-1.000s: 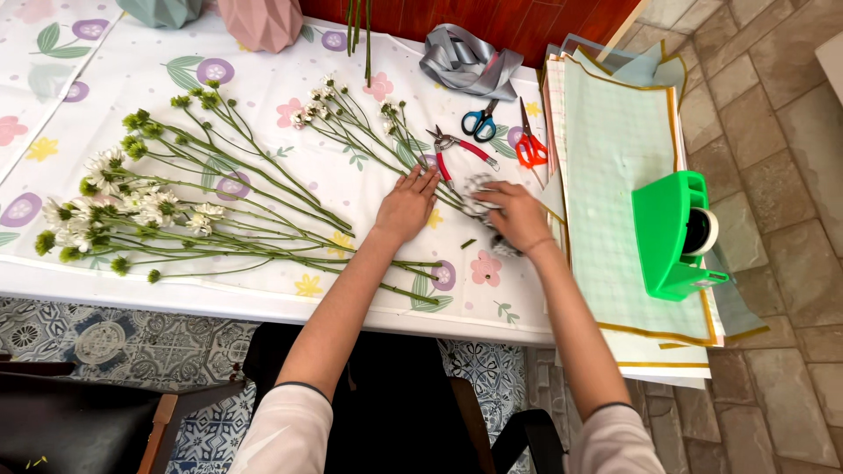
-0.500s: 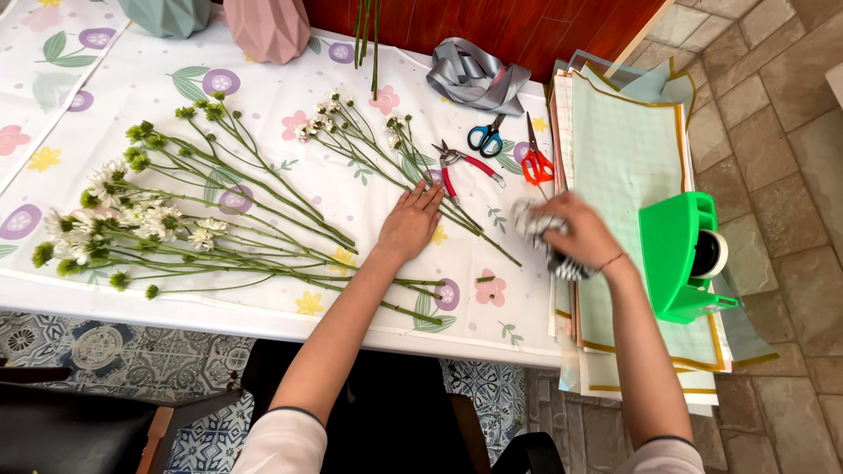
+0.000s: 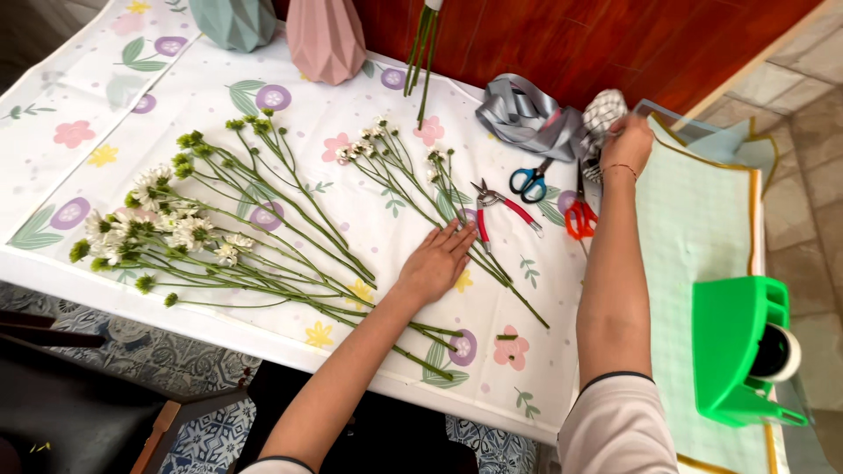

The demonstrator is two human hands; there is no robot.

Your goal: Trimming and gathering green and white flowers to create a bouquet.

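My left hand (image 3: 435, 263) lies flat, fingers apart, on the flowered tablecloth (image 3: 219, 114), resting across green stems of small white flowers (image 3: 413, 175). My right hand (image 3: 625, 140) is stretched to the far side of the table, shut on a crumpled black-and-white checkered bundle (image 3: 604, 110) held next to a heap of grey ribbon (image 3: 522, 114). Red-handled pruning shears (image 3: 500, 206) lie just right of my left hand. Blue scissors (image 3: 529, 183) and orange scissors (image 3: 580, 215) lie beside my right forearm.
More long-stemmed flowers (image 3: 176, 228) spread over the left half of the table. A teal vase (image 3: 233, 19) and a pink vase (image 3: 325, 35) stand at the back. Pale green wrapping sheets (image 3: 702, 228) and a green tape dispenser (image 3: 742, 351) are at the right.
My right hand lifted the checkered bundle from beside my left hand, swung right, then reached to the back by the grey ribbon. My left hand stayed on the stems.
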